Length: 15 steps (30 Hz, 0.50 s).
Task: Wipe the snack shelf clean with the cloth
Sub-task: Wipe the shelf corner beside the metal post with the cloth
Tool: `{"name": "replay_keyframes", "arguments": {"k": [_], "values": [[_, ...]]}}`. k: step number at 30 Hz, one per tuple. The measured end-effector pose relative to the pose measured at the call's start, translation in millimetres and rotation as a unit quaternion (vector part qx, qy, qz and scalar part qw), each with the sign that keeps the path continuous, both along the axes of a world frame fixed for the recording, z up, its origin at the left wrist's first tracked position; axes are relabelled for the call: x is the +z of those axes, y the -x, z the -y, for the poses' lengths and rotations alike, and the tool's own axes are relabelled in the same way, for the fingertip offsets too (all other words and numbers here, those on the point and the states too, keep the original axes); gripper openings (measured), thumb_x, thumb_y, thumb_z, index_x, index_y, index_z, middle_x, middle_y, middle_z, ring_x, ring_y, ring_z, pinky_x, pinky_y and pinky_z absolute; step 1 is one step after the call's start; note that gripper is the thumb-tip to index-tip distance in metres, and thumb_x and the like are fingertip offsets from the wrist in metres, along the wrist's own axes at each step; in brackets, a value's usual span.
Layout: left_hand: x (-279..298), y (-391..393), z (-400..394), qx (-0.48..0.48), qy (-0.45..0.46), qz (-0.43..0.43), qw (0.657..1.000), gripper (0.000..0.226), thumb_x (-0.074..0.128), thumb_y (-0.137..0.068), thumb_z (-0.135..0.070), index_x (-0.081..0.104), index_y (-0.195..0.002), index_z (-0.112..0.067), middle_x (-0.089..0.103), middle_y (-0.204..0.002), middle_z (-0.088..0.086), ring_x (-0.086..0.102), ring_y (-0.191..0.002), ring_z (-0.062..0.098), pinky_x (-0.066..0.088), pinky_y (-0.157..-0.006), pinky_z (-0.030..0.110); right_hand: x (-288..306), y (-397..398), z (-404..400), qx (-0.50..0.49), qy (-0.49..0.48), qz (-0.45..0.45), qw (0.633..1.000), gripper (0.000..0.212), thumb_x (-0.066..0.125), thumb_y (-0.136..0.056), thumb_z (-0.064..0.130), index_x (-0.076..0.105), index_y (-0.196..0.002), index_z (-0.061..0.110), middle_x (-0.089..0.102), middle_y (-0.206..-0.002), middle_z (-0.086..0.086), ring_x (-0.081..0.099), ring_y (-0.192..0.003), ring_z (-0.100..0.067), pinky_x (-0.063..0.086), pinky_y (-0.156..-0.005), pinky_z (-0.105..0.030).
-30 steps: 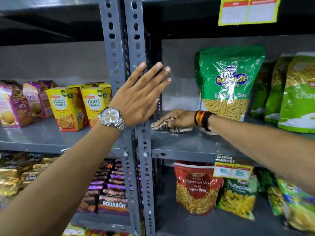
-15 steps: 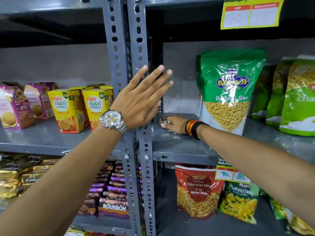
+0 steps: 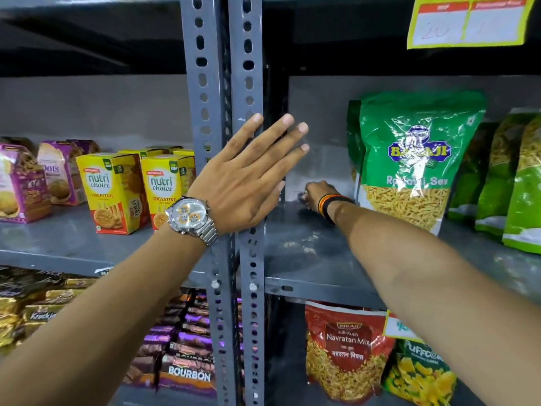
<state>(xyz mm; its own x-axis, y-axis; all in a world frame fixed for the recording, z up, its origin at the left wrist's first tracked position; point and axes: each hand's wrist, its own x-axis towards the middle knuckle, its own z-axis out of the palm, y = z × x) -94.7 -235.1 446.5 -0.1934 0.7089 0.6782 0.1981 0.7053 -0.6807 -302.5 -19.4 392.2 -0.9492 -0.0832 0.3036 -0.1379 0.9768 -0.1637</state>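
Left hand (image 3: 246, 183) pressing flat, fingers spread, on upright post (image 3: 248, 68), right hand (image 3: 317, 191) reaching deep along shelf (image 3: 307, 259), gripping barely visible cloth (image 3: 301, 197), beside green snack bag (image 3: 409, 159)

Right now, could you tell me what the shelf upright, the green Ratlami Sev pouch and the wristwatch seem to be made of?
Shelf upright: painted grey steel angle, judging by its punched slots and bolts.
Green Ratlami Sev pouch: glossy plastic film, creased, with bright highlights and a clear window.
Wristwatch on the left hand: polished silvery metal, probably steel, with a link bracelet.
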Motion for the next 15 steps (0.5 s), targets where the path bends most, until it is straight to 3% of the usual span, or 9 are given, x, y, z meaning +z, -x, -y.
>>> {"name": "replay_keyframes", "arguments": {"k": [3,6,8,11,15], "values": [[1,-1,0,-0.004,0.001,0.004,1.0,0.061,0.029,-0.104,-0.03,0.019,-0.161,-0.008,0.012,-0.169,0.012,0.006,-0.157,0.03,0.005,-0.127,0.053,-23,-1,3,-0.018,0.016,0.02,1.0,0.036,0.047,-0.096,0.032,0.054,-0.123,0.01,0.059,-0.128,-0.023,0.058,-0.115,-0.039,0.045,-0.088,-0.038],[-1,-2,0,0.007,0.001,0.01,1.0,0.062,0.029,-0.104,-0.03,0.018,-0.161,-0.008,0.012,-0.169,0.011,0.005,-0.157,0.03,0.004,-0.127,0.053,-25,-13,1,0.014,0.029,0.036,0.999,0.035,0.046,-0.097,0.039,0.054,-0.117,0.012,0.061,-0.125,-0.02,0.06,-0.107,-0.036,0.043,-0.081,-0.035],[1,-3,0,0.014,0.002,0.01,1.0,0.062,0.028,-0.104,-0.031,0.017,-0.161,-0.009,0.011,-0.17,0.011,0.005,-0.157,0.03,0.005,-0.127,0.054,-22,-32,0,0.053,0.021,0.056,0.997,0.032,0.047,-0.098,0.038,0.053,-0.114,0.012,0.062,-0.122,-0.019,0.06,-0.1,-0.033,0.04,-0.077,-0.032],[2,-6,-1,0.02,-0.001,0.017,1.0,0.062,0.027,-0.104,-0.031,0.016,-0.161,-0.009,0.009,-0.17,0.011,0.003,-0.157,0.029,0.006,-0.126,0.055,-23,-78,-6,0.144,0.013,0.063,0.988,0.032,0.049,-0.099,0.032,0.052,-0.123,0.011,0.061,-0.126,-0.017,0.059,-0.112,-0.033,0.043,-0.085,-0.032],[1,-7,-2,0.016,0.003,0.026,1.0,0.062,0.027,-0.104,-0.031,0.017,-0.161,-0.008,0.009,-0.17,0.012,0.002,-0.157,0.029,0.008,-0.126,0.056,-21,-134,-33,0.269,0.051,0.078,0.959,0.028,0.052,-0.098,0.029,0.056,-0.125,0.027,0.066,-0.123,0.001,0.06,-0.112,-0.017,0.046,-0.096,-0.032]]}}
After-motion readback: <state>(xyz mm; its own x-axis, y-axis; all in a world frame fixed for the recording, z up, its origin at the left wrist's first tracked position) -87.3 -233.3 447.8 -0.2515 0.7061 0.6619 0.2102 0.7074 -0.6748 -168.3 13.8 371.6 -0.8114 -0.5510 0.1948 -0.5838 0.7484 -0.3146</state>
